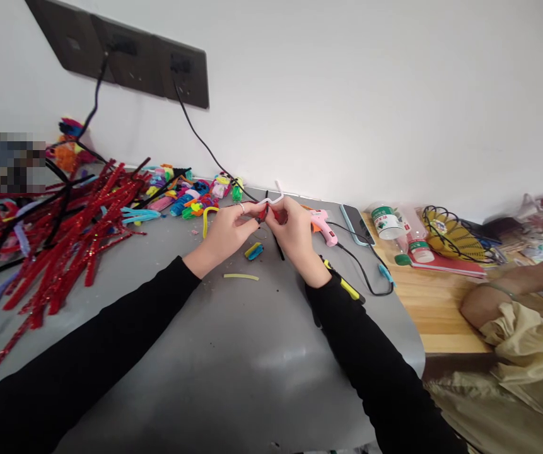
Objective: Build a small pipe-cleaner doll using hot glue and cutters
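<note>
Fingertips of the left hand (228,231) and right hand (296,233) pinch a small red piece (262,214) between them — a black stem (279,247) slants lengthwise front to back, its near end closer to the right hand.

no readable text, bottle label (387,222) blurred

One glue gun (324,228), one phone (358,226), two bottles (387,221) (420,248) and the wearer's two hands (227,236) (294,232) show.
</note>
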{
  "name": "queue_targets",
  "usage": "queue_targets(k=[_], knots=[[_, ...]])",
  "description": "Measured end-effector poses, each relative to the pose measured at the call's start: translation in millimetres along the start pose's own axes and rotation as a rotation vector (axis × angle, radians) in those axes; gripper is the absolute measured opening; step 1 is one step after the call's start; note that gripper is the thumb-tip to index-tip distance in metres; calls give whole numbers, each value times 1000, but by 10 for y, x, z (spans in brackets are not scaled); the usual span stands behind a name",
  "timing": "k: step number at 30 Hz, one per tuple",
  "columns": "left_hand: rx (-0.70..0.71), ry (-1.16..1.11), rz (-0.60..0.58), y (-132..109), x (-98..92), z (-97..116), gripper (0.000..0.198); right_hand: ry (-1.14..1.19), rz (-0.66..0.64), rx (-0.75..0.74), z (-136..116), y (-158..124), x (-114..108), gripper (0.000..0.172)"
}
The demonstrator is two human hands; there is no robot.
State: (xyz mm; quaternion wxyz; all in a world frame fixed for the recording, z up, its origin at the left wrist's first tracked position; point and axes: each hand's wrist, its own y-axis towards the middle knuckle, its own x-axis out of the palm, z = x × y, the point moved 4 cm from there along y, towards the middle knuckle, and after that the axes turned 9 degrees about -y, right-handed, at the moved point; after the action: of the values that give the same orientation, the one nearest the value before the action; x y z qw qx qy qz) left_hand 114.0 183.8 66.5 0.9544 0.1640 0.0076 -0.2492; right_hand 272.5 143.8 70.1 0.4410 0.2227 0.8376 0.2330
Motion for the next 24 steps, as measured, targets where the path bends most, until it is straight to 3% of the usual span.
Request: queue_targets(k=[3, 6, 12, 17, 21, 24], knots=[[-88, -86, -34, 8, 18, -11, 45, 5, 24, 5, 7, -2, -12, 18], [-70, -78, -68, 32, 20, -38, 45, 39, 39, 28, 29, 3, -30, 14], [172, 254, -75, 84, -86, -97, 52, 244, -72, 168, 109, 34, 4, 15], [460, 335, -69, 76, -157, -35, 29, 392, -248, 155, 104, 26, 98, 17], [505, 334, 8, 86, -234, 3, 22, 480, -361, 114, 61, 17, 57, 22], [444, 331, 99, 102, -302, 11, 22, 454, -342, 41, 46, 59, -81, 28]])
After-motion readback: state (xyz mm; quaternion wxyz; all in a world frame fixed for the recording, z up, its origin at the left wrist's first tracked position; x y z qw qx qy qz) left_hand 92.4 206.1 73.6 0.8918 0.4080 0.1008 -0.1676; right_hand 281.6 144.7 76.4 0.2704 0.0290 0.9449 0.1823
